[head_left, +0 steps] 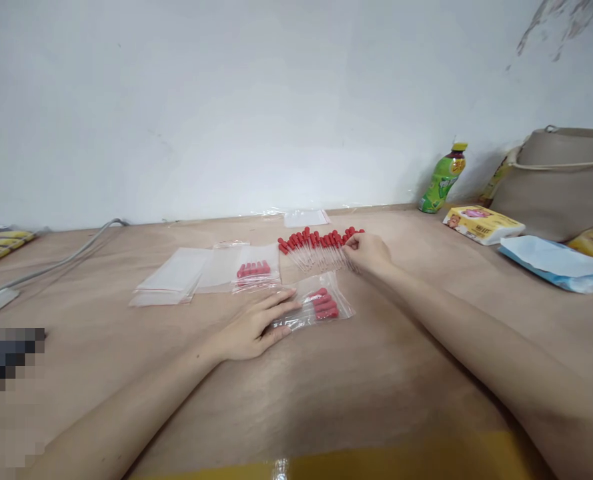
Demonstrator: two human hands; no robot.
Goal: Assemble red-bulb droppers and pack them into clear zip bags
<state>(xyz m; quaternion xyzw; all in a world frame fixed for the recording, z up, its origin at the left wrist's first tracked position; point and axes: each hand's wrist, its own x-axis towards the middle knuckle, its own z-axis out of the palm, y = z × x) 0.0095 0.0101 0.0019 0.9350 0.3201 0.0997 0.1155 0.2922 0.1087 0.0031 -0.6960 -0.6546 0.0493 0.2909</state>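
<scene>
My left hand [259, 323] lies flat with fingers apart on the end of a clear zip bag [343, 303]. In that bag are several droppers with red rubber bulbs [325, 305]. Further off, my right hand [369, 252] pinches at the right end of a row of loose droppers [316, 248], thin clear tubes with red bulbs pointing away from me. Its fingers partly hide the dropper between them. Just left of the row lies another filled bag [253, 270], its red bulbs showing through the plastic.
Left of the filled bag lies a stack of flat clear bags [171, 273]. One more flat bag [306, 218] is near the wall. At right are a green bottle [443, 179], a tissue pack [483, 225], a blue-white packet [556, 263] and a grey bag [566, 180]. A cable [76, 255] runs at left.
</scene>
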